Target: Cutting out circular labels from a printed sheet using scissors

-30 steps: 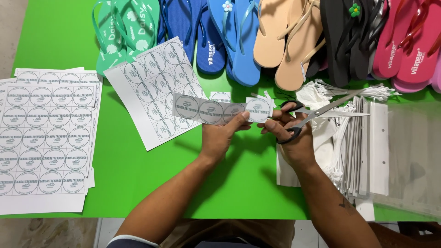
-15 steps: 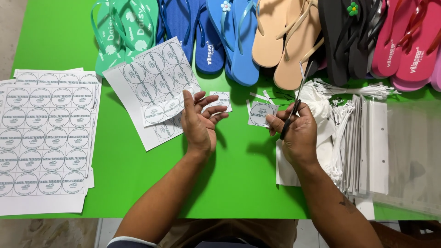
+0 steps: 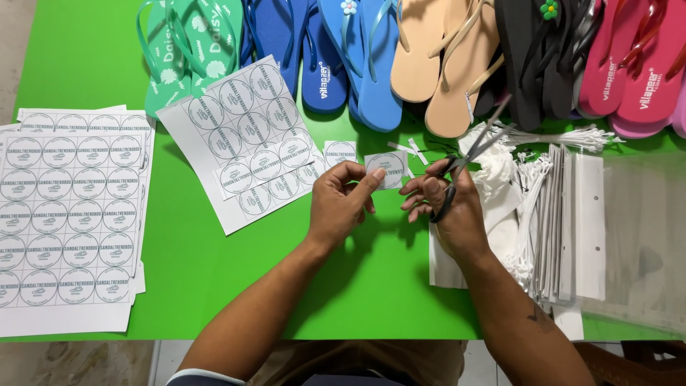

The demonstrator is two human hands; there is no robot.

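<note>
1. Over a bright green table (image 3: 214, 286), seen from above, both of my bare forearms reach forward from the bottom edge of the view
2. My left hand (image 3: 343, 204) pinches a small square paper label (image 3: 389, 168) with a printed circle on it; thumb and fingertips are closed on its left edge, holding it up just above the tabletop
3. My right hand (image 3: 446, 207) grips a pair of scissors (image 3: 468, 154) by the black handles, with my thumb and a finger through the loops. The blades point up and to the right, slightly parted, and do not touch the label. My free fingers are spread toward the label, close beside it
4. Just left of my left hand lies a partly cut sheet of round labels (image 3: 246, 136), tilted, with a separate cut strip (image 3: 268, 171) resting across its lower part
5. One more cut square label (image 3: 340, 151) lies on the table next to that sheet
6. Far left sits a stack of full label sheets (image 3: 68, 214), uncut
7. Along the top edge runs a row of flip-flops (image 3: 443, 57) in green, blue, tan, black and pink
8. To the right of my right hand lie white plastic tag ties (image 3: 532, 214) and clear plastic bags (image 3: 629, 236) with white header strips
</note>
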